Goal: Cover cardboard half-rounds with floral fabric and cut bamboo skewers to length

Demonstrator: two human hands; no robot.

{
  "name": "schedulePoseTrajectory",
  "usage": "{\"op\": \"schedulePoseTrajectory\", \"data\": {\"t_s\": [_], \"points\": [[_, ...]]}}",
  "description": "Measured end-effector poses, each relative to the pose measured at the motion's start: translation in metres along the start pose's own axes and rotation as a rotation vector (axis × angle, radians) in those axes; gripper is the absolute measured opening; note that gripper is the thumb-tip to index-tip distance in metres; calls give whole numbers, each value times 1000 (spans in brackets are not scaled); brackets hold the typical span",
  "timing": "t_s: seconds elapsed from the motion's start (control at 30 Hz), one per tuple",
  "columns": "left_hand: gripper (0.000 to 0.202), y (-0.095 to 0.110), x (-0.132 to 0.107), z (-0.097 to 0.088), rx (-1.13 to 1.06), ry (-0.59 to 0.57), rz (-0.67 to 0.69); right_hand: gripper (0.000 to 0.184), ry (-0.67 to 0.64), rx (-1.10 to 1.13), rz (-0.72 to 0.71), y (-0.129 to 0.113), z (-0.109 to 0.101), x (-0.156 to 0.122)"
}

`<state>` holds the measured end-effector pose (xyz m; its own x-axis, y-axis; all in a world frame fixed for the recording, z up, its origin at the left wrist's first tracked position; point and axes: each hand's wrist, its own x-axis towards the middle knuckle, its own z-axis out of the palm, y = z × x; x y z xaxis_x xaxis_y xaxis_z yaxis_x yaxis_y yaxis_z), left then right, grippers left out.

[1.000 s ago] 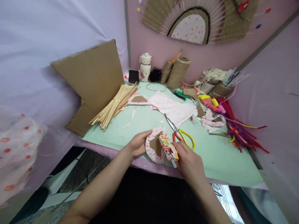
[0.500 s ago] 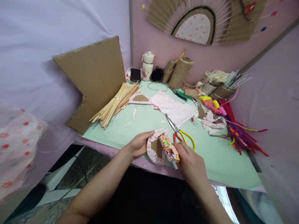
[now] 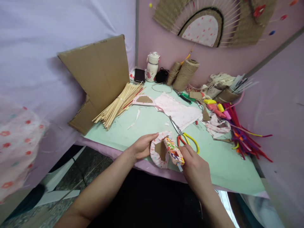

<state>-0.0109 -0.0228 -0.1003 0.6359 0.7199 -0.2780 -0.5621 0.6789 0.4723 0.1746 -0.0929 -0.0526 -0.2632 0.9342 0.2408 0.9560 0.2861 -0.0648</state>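
Note:
My left hand [image 3: 142, 147] grips the left edge of a curved cardboard piece wrapped in pink spotted fabric [image 3: 158, 150], at the near edge of the green table [image 3: 220, 161]. My right hand [image 3: 194, 165] is closed on a glue gun covered in a bright floral pattern [image 3: 174, 152], whose front end rests on the bare cardboard inside the fabric rim. A glue stick pokes out of its back. Yellow-handled scissors [image 3: 185, 136] lie just beyond my right hand.
A bundle of bamboo sticks [image 3: 118, 105] and a large cardboard sheet [image 3: 99, 72] stand at the left. Pink fabric [image 3: 179, 110] lies mid-table. Twine rolls [image 3: 185, 74], a small jar [image 3: 152, 66] and a phone sit at the back; coloured pipe cleaners [image 3: 239, 133] at right.
Both hands hold the same things in the same way. Only the view has drifted slightly, shifting everything a little to the right.

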Motion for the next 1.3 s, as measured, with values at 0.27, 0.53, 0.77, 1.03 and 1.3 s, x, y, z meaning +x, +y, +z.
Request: {"op": "schedulePoseTrajectory", "data": {"t_s": [0.27,0.53,0.77,1.03,1.3], "points": [[31,-1,0,0,-4,-4,1,12,-25,-31,4,-2,-3,2],[30,0,0,0,-16,-11,-3,14,-66,-44,0,-3,-6,1],[32,1,0,2,-12,8,-1,12,-119,-46,2,-4,-5,-4],[31,1,0,3,-15,30,6,11,-115,-27,-9,-9,-6,-4],[29,1,-1,3,-16,28,1,11,-123,-29,-17,-8,-5,-5]]}}
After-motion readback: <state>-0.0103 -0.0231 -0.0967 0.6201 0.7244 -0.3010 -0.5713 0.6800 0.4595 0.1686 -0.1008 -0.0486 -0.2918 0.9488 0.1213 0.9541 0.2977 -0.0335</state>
